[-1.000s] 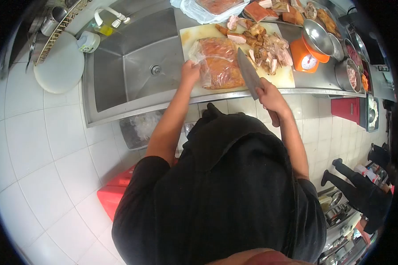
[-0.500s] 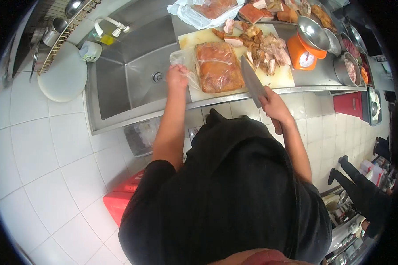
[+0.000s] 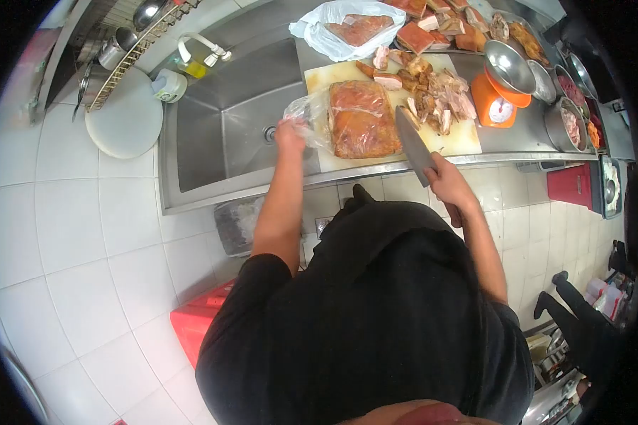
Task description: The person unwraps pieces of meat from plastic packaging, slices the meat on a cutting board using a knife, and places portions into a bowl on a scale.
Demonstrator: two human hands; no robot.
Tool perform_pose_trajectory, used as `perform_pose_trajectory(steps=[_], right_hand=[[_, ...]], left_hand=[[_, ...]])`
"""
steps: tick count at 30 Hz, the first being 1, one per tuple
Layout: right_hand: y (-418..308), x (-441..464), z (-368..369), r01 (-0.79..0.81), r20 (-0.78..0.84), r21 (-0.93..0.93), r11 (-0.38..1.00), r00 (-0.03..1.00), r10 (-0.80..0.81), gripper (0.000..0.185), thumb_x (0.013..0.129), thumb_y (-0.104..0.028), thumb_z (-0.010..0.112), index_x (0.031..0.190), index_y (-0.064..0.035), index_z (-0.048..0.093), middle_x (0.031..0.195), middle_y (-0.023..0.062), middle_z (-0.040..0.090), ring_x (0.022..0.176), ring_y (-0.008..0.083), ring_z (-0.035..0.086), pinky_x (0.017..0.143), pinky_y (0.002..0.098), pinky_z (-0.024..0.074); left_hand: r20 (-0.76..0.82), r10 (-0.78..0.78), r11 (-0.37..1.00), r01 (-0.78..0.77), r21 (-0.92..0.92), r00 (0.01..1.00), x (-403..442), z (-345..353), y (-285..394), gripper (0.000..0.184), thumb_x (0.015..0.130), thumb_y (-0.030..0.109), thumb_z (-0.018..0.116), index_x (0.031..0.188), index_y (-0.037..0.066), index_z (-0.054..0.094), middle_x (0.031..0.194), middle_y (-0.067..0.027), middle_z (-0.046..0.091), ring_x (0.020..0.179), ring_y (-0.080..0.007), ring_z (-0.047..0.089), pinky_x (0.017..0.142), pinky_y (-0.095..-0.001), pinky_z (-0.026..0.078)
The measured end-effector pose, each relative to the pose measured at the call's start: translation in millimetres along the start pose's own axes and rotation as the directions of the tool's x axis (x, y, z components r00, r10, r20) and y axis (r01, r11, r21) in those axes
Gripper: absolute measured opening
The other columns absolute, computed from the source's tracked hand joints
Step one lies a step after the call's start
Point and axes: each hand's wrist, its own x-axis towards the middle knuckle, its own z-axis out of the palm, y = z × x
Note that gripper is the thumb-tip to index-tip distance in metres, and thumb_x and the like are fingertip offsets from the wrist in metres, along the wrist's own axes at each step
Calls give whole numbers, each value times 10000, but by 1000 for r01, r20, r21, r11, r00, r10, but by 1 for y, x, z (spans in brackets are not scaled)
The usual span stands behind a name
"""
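Note:
My left hand is closed on the loose end of a clear plastic bag, over the sink's right side. The bag still wraps a large slab of browned meat, which lies on a pale cutting board. In my right hand is a broad-bladed knife, gripped by its handle; the blade points up and left beside the slab's right edge. Chopped meat pieces are heaped on the board to the right of the slab.
The steel sink with a faucet is at left. An orange scale carrying a steel bowl stands right of the board. Behind lie a white plastic bag and meat slabs. Another person's legs show at far right.
The view has shifted, so the counter sits slightly right and lower. My left hand still holds the bag's end and my right hand the knife, in nearly the same places by the slab.

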Motion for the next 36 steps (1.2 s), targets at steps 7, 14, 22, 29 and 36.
perform_pose_trajectory(steps=[7,14,22,29,36], right_hand=[[-5,-5,-1,-12,21,-25,1000,1000,12,223,988,-132,572,1121,43,533,907,321,670,846,462,667,765,491,513],[-15,-17,-3,-90,105,33,995,991,87,253,989,-129,574,1175,42,558,913,322,669,873,455,670,777,470,510],[-10,-8,1,-32,40,-33,999,999,33,287,971,-118,562,1198,55,546,1000,364,661,1000,524,638,859,510,500],[-17,10,1,-16,-3,-110,994,1000,15,258,959,-118,544,1149,56,535,1026,377,649,1028,532,621,882,548,489],[-11,42,-12,-23,9,-179,984,1000,25,260,935,-120,541,1139,41,550,1002,355,660,1010,517,639,869,560,495]], left_hand=[[51,61,992,-55,-111,997,51,8,-11,189,977,41,435,1132,30,542,1043,-160,616,856,-301,638,682,-475,540],[104,146,943,-107,-317,984,47,43,10,272,1001,105,396,1206,27,557,1157,-181,623,1087,-341,628,904,-517,548],[253,42,913,66,-403,966,46,75,12,184,1035,177,386,892,131,492,674,-5,442,567,-157,411,574,-364,386],[275,6,960,72,-272,962,-21,126,39,146,1022,175,407,888,151,459,602,28,333,476,-121,274,490,-309,256],[395,59,962,53,-267,917,-84,177,74,125,1017,147,391,914,134,462,610,19,347,480,-119,289,467,-302,233]])
